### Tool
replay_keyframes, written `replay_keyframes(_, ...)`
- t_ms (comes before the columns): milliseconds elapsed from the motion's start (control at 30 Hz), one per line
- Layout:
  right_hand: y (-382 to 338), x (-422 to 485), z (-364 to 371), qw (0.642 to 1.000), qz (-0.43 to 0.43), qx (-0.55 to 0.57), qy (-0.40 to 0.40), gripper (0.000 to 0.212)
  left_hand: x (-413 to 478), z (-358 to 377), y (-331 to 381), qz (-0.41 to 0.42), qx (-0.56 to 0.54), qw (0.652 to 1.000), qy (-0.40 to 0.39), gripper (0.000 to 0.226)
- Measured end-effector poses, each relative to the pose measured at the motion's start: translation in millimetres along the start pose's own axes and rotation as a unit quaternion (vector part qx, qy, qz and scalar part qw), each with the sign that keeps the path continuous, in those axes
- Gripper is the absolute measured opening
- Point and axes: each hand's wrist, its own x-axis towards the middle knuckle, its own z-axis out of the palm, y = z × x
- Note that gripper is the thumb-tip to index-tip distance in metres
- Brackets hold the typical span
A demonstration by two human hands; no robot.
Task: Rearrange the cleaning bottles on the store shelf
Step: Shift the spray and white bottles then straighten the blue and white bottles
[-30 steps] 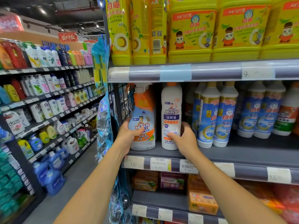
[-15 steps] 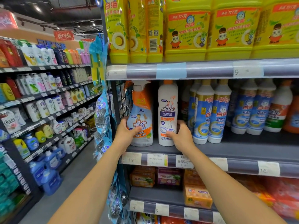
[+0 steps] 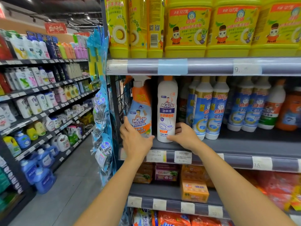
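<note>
Gripping the spray bottle (image 3: 140, 110) low down, my left hand (image 3: 135, 141) is wrapping its fingers round the bottle's left side while the thumb is lying across the front near the base. That bottle is standing upright at the left end of the shelf (image 3: 244, 144), just beside the wire panel (image 3: 121, 98); my hand is hiding its foot. Just right of that hand, my right hand (image 3: 184, 136) is holding the white bottle (image 3: 167, 110) in much the same way, thumb pressing on the front at the base and fingers curling round behind its right side. The two bottles are standing side by side near the shelf's front edge; I cannot tell whether they are touching. Right of my right hand, blue bottles (image 3: 216, 111) are standing in rows, the nearest just beside my knuckles. Above both hands, yellow bottles (image 3: 187, 30) are filling the next shelf up. Directly below my hands, price tags (image 3: 182, 157) are running along the shelf lip, and under those, orange boxes (image 3: 194, 190) are sitting on the lower shelf. Well left of my left hand, another aisle's shelving (image 3: 40, 88) is showing across the floor.
</note>
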Motion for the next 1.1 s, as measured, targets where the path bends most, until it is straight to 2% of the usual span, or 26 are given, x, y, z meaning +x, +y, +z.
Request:
replay_keyframes(167,-5,5,0,0.998,-0.045,-0.024,-0.023,0.054,-1,10,4,-0.012,0.065,0.998,0.025,0.134)
replay_keyframes(400,2,10,1,0.996,-0.065,-0.049,-0.027,0.056,3,8,-5,0.002,0.057,0.998,0.029,0.131)
replay_keyframes(600,0,9,3,0.995,-0.063,-0.074,-0.019,0.057,2,6,-5,0.01,0.066,0.998,0.019,0.133)
replay_keyframes(733,-7,-8,5,0.991,-0.037,-0.124,0.019,0.05,1,6,-9,0.023,0.053,0.998,0.019,0.13)
replay_keyframes(800,-4,-24,0,0.988,-0.05,-0.135,0.052,0.045,-3,5,-10,0.026,0.029,0.999,0.026,0.12)
replay_keyframes(900,11,-51,-28,0.986,-0.069,-0.084,0.123,0.037,-24,2,-3,0.058,-0.026,0.994,0.09,0.085)
replay_keyframes(1000,23,-65,-70,0.972,-0.042,0.015,0.231,0.026,-52,5,21,0.187,-0.071,0.972,0.127,0.053)
replay_keyframes(1100,35,-52,-104,0.942,-0.006,0.068,0.329,0.034,-71,20,53,0.336,-0.09,0.935,0.065,0.033)
